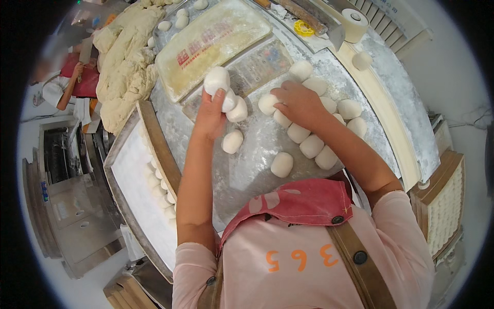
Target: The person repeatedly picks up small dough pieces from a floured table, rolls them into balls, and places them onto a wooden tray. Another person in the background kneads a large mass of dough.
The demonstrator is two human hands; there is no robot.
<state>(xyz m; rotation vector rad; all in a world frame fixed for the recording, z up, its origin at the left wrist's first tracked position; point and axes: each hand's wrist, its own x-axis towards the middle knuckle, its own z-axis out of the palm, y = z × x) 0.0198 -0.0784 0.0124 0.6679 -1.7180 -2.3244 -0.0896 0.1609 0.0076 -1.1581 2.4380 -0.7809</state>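
Note:
My left hand (210, 116) holds a stack of rounded white dough pieces (217, 80), its thumb pressed against their side. The lowest piece (236, 109) is by the fingers; whether it is gripped or rests on the metal worktop (247, 170) cannot be told. To the right, my right hand (301, 103) has its thumb and fingers on a dough piece (268, 104) at the edge of a cluster. The cluster's other dough pieces (312, 146) lie under and around this hand. Two single pieces, one dough piece (232, 141) and another dough piece (282, 164), sit nearer my body.
A large dough mass (125, 65) lies at far left, beyond a wood-edged tray (127, 174) holding dough pieces. A floured plastic lid (214, 42) lies ahead. A rolling pin (303, 15) and yellow cutter (303, 28) are at the back. Another person (71, 79) holds a blade at left.

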